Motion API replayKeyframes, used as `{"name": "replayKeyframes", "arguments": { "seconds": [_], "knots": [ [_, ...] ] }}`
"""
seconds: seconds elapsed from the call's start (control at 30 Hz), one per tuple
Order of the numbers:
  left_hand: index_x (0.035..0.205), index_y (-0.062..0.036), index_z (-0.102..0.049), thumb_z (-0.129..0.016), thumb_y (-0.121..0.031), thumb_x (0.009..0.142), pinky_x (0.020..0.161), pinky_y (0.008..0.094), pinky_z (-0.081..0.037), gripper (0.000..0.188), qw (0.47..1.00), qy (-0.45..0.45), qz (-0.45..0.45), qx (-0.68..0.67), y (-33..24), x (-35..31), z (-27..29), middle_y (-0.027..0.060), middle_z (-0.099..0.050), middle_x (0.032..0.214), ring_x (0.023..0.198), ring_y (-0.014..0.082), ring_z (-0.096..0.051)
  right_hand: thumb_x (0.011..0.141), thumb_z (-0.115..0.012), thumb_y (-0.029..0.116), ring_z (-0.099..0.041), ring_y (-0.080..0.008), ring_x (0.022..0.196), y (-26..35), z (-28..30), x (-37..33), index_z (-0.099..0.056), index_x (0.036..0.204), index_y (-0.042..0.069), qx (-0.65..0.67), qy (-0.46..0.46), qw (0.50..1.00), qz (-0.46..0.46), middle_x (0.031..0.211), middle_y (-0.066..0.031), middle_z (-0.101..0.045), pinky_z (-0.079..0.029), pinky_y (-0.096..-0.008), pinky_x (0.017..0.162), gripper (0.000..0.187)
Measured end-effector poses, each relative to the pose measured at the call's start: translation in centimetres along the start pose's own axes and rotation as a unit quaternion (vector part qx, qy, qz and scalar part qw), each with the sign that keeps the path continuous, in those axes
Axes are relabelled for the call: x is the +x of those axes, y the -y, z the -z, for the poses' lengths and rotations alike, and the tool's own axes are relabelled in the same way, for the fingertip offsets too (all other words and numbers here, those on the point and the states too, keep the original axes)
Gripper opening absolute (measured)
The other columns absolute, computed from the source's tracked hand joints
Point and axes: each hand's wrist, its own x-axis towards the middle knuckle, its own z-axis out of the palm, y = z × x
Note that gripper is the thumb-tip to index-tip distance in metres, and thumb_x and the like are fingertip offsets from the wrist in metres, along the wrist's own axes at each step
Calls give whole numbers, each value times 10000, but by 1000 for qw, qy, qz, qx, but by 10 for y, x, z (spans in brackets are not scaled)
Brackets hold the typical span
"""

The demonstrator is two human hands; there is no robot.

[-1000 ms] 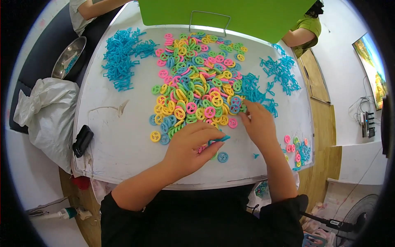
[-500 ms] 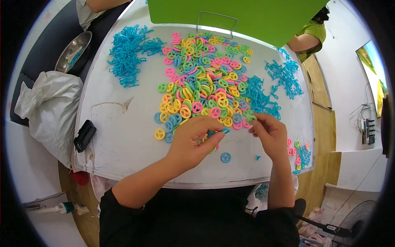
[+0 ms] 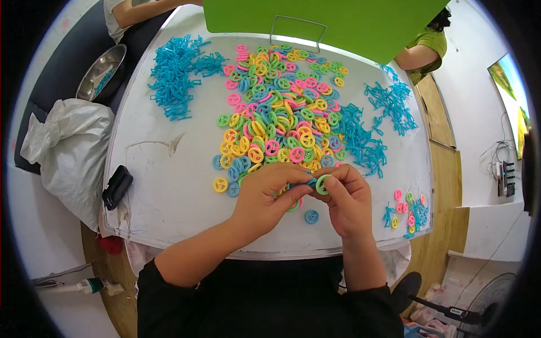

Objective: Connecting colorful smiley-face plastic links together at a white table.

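Observation:
In my left hand [image 3: 264, 194], thumb and fingers pinch a small blue plastic clip [image 3: 311, 182], mostly hidden by the fingertips. My right hand [image 3: 350, 205] grips a green plastic wheel [image 3: 323, 185] between thumb and fingers, its open spokes facing up. The wheel meets the blue clip where the two hands come together, above the near edge of a big pile of toy wheels [image 3: 282, 115] in pink, yellow, green and blue. Just below the hands, a single blue wheel [image 3: 311, 217] lies flat on the white table [image 3: 186, 208].
Heaps of blue clips [image 3: 174, 76] lie far left and right of the wheels [image 3: 363, 138]. A mixed cluster [image 3: 414, 211] sits near the right edge. A green board [image 3: 327, 25] with a wire stand rises at the back. Two people sit beyond. A black case [image 3: 117, 187] lies left.
My right hand has moved left with the green wheel, bringing it against the clip in my left hand. More of the right-edge cluster shows. The far-left person's arm has shifted.

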Motion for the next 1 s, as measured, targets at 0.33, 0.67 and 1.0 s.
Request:
{"name": "replayKeyframes", "arguments": {
  "seconds": [0.33, 0.67, 1.0],
  "knots": [
    [993, -23, -715, -754, 20, 808, 731, 305, -518, 194, 991, -53, -58, 106, 0, -1, -4, 132, -689, 1020, 861, 206, -668, 1004, -552, 74, -675, -176, 858, -18, -15, -1, -542, 1003, 15, 24, -67, 997, 30, 960, -97, -653, -620, -405, 794, 60],
    [963, -36, -727, -774, -10, 784, 704, 325, -531, 187, 996, -51, -14, 78, -3, -4, -8, 119, -694, 973, 828, 240, -670, 1001, -562, 91, -675, -165, 808, -20, -6, 2, -542, 978, 28, 12, -78, 997, 2, 932, -82, -652, -620, -387, 779, 71],
    [1009, -79, -694, -816, -77, 740, 708, 360, -542, 296, 964, -1, -150, 218, -9, 4, -5, 90, -705, 949, 818, 278, -682, 982, -593, 60, -672, -145, 816, 1, -1, -5, -592, 1034, -6, -190, -46, 979, 50, 973, -97, -682, -582, -292, 735, 84]
  ]
}}
